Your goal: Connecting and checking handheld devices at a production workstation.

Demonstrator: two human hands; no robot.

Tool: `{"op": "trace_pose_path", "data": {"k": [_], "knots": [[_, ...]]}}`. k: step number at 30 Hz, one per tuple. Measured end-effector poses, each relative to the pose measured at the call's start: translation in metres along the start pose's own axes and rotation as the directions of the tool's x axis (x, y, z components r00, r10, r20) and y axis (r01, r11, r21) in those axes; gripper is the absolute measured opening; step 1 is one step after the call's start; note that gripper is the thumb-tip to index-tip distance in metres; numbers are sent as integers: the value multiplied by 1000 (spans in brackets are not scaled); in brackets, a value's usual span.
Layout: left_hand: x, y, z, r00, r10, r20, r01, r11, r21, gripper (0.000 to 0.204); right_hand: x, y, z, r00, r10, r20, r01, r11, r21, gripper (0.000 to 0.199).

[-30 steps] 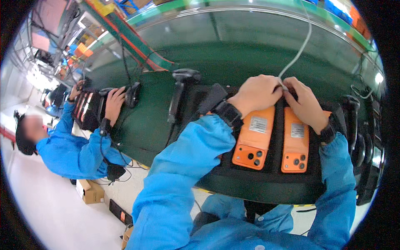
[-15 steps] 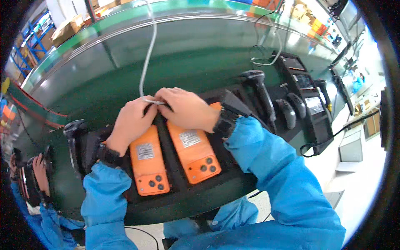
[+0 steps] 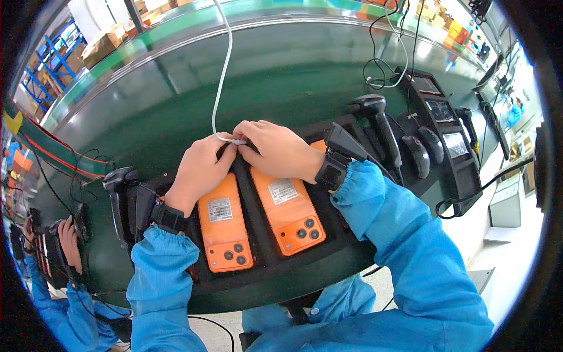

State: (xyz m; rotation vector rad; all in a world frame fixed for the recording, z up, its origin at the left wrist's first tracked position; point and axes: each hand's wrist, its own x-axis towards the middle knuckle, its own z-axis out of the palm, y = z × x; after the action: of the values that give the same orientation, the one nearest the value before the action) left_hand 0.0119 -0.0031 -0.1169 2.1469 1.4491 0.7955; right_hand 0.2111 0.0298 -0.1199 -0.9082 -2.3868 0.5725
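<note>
Two orange phones lie side by side, camera ends toward me, on a black tray [image 3: 261,234]: the left phone [image 3: 224,237] and the right phone [image 3: 288,205]. Each has a white label on its back. A white cable [image 3: 220,88] comes down from above to the far ends of the phones. My left hand [image 3: 202,167] is closed on the cable near its plug end, above the left phone. Closed as well, my right hand [image 3: 278,149] pinches the plug end with its fingertips, above the right phone. The fingertips nearly meet and partly hide the plug.
A black barcode scanner [image 3: 375,120] stands at right, beside two computer mice [image 3: 417,155] and a black compartment tray [image 3: 448,138]. Another scanner [image 3: 120,196] stands at left. At far left, a co-worker's hand [image 3: 69,243] shows. A green conveyor belt [image 3: 281,64] runs behind.
The whole scene has shifted a little to the right in the picture. My hands stay together at the cable's end, and the plug shows slightly more. The phones have not moved on the tray.
</note>
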Motion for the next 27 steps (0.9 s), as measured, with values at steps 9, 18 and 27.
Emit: {"op": "trace_pose_path", "data": {"k": [9, 18, 27], "knots": [[-1, -2, 0, 1000, 10, -21, -10, 1000, 26, 25, 1, 2, 4, 996, -64, -55, 65, 998, 13, 23], [0, 0, 0, 1000, 6, -4, -6, 1000, 26, 25, 0, 1, 1, 1000, -3, -6, 3, 1000, 25, 23], [0, -1, 0, 1000, -4, -17, 4, 1000, 28, 24, 1, 0, 1, 1000, 15, 20, -16, 1000, 19, 23]]}}
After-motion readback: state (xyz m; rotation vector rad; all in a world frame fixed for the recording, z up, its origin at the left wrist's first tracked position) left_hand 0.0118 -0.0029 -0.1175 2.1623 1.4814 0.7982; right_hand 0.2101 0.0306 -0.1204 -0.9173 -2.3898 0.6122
